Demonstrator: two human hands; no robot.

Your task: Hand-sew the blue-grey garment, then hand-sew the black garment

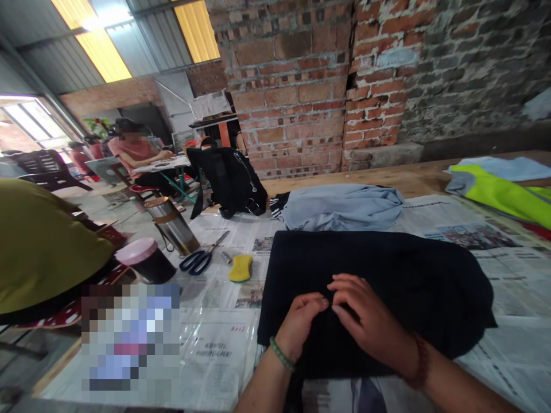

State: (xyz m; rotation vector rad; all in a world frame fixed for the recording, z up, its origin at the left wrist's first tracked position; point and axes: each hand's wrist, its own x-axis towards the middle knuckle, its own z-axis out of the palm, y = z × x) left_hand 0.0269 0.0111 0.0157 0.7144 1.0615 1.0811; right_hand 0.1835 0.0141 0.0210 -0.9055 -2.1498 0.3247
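A folded dark navy cloth, possibly a garment [387,269], lies flat on the newspaper-covered table in front of me. Over its middle, my left hand [301,321] has its fingers curled in, thumb against forefinger; whatever may be pinched there is too small to make out. Close beside it, my right hand [359,312] rests on the cloth with bent fingers and the thumb apart, holding nothing that I can see. The fingertips of the two hands nearly meet. A green bead bracelet circles the left wrist and a dark red one the right.
Left of the cloth are a yellow sponge [241,268], scissors [204,258], a steel flask [172,226] and a pink-lidded jar [146,261]. Behind lie a grey-blue garment [340,206], a black backpack [228,178] and a hi-vis vest [503,192]. A person [133,149] sits farther back.
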